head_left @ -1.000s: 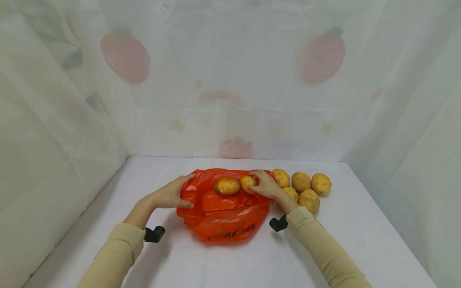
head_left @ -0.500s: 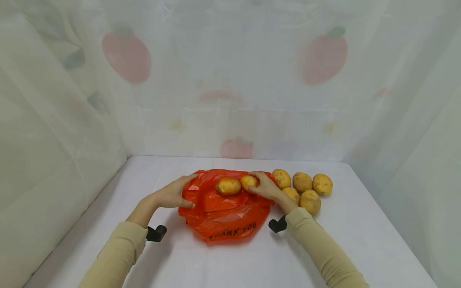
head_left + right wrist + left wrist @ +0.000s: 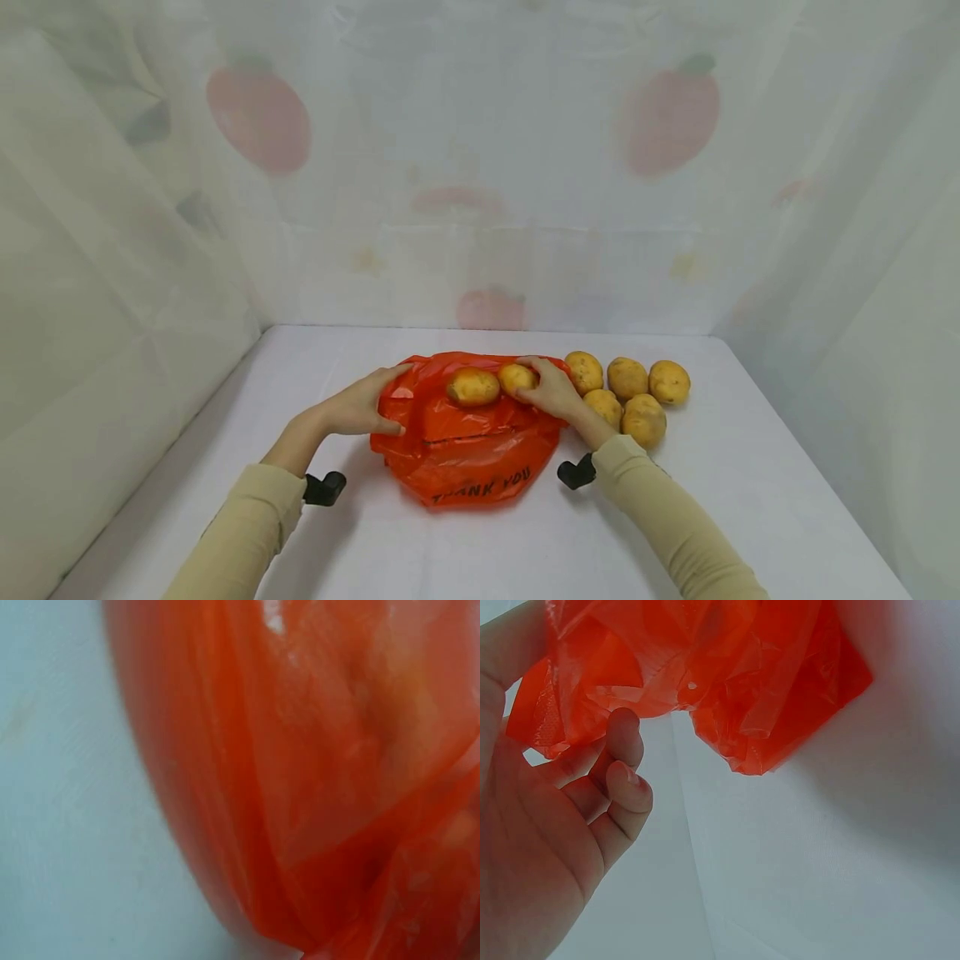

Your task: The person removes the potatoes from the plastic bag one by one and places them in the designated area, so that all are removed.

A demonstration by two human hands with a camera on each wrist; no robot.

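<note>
A red plastic bag (image 3: pixel 480 467) with "THANK YOU" in black lettering lies on the table, its mouth facing up. At its left side my left hand (image 3: pixel 358 404) holds the edge, thumb in front and fingers behind. In the left wrist view the bag's film (image 3: pixel 727 667) passes between the thumb and the curled fingers of my left hand (image 3: pixel 540 847). My right hand (image 3: pixel 553 387) grips a potato (image 3: pixel 514 379) over the bag's right part. Beside it, another potato (image 3: pixel 473 387) rests in the bag's mouth. Red film (image 3: pixel 300 787) fills most of the right wrist view, hiding the right hand.
Several loose potatoes lie grouped on the table right of the bag, among them one at the back (image 3: pixel 627 379) and one in front (image 3: pixel 643 422). The white table (image 3: pixel 465 558) reaches back to a curtain (image 3: pixel 480 275) with faded fruit prints.
</note>
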